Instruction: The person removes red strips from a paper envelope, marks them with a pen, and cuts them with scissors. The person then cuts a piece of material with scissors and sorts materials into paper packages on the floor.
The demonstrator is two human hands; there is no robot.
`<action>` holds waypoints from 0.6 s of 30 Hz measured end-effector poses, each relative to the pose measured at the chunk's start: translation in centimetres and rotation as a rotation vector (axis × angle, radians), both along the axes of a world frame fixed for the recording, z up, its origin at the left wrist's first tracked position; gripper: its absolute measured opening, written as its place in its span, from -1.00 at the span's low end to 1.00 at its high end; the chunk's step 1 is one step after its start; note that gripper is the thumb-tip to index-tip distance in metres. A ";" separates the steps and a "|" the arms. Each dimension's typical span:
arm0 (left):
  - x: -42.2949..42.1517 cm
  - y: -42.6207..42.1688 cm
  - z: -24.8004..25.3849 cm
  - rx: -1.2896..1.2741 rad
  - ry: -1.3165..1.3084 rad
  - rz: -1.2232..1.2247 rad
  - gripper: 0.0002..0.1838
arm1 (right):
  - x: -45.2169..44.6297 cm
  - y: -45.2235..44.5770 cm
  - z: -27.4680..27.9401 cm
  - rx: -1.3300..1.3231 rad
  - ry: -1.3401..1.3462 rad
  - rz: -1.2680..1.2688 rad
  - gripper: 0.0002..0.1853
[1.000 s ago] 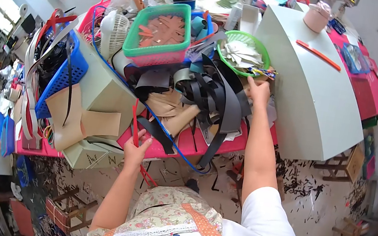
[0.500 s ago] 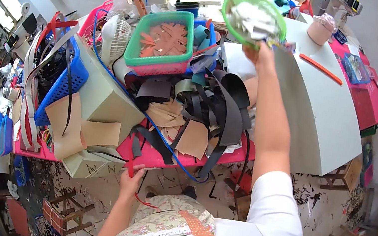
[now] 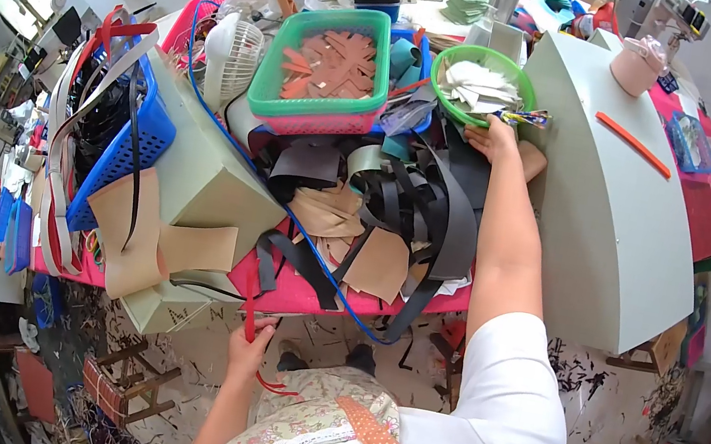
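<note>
My left hand (image 3: 250, 343) is closed around a red strip (image 3: 252, 304) near the pink table's front edge. My right hand (image 3: 492, 139) grips the near rim of a green round basket (image 3: 531, 91) holding white pieces (image 3: 474, 86). A colourful packet (image 3: 523, 117) lies at the rim beside my fingers. Left of this basket, a green rectangular basket (image 3: 259, 96) holds pinkish-orange pieces (image 3: 331, 65). Dark strips (image 3: 455, 221) and tan pieces (image 3: 378, 266) are heaped between my hands.
A pale grey-green panelled block (image 3: 608, 191) stands at the right, bearing an orange strip (image 3: 633, 144) and a pink container (image 3: 638, 67). At left are a white fan (image 3: 232, 58) and a blue basket (image 3: 125, 153). A blue cable (image 3: 313, 248) crosses the front. Wooden stools stand below.
The green round basket was lifted up and tilted half a second ago; now it sits lower, level, with my right hand still at its rim. My left hand keeps the red strip.
</note>
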State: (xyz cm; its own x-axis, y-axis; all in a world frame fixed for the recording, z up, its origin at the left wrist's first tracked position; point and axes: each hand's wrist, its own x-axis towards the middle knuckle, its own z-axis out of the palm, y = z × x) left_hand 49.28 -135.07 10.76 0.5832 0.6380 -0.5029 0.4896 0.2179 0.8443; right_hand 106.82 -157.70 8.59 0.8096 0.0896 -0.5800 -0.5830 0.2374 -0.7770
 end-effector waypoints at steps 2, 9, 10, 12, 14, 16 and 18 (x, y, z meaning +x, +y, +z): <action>0.3 0.0 -0.1 -0.011 0.009 -0.013 -0.81 | -1.9 -0.9 -0.4 -0.103 -0.086 0.063 -0.40; 4.0 -1.0 0.7 0.008 -0.070 -0.112 -0.78 | -9.9 -4.2 -2.6 -0.638 -0.596 0.447 0.04; 4.8 -0.9 0.5 0.062 -0.090 -0.170 -0.75 | -13.3 -3.4 0.2 -0.648 -0.600 0.502 0.05; 6.7 -0.9 0.8 0.116 -0.106 -0.230 -0.73 | -17.2 -2.5 1.7 -0.765 -0.814 0.622 0.05; 9.5 -1.1 1.6 0.161 -0.120 -0.298 -0.59 | -20.1 -0.3 1.3 -0.824 -0.844 0.555 -0.16; 12.5 -1.7 2.6 0.027 -0.126 -0.287 -0.57 | -23.1 2.7 2.1 -0.727 -1.010 0.390 -0.30; 14.9 -1.7 3.0 -0.113 -0.118 -0.275 -0.54 | -26.4 5.7 2.9 -0.626 -1.040 0.420 -0.30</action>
